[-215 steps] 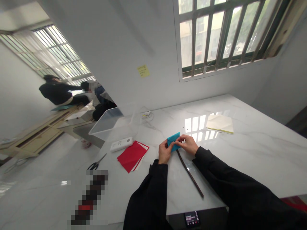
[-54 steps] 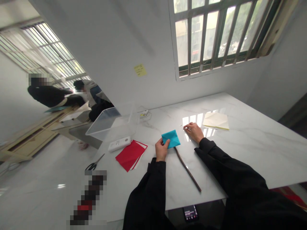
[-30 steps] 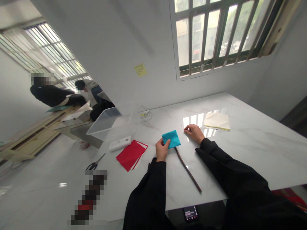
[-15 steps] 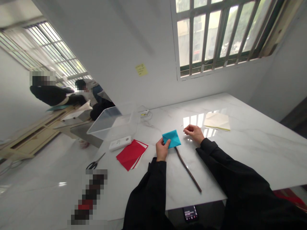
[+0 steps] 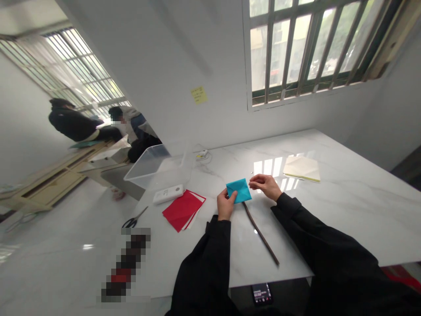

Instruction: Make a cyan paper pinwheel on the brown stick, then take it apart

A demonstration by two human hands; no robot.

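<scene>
Left hand (image 5: 225, 206) pinches the folded teal paper square (image 5: 239, 190) at its 8 o'clock corner, low over the white marble desk (image 5: 345, 206). Right hand (image 5: 267, 186), fingertips pinched narrow, has returned from 2 o'clock, near the paper's right edge.

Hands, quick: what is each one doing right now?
Left hand: closed on the lower left edge of the folded blue paper.
Right hand: fingertips pinched together beside the paper's right corner; whether they hold anything cannot be told.
</scene>
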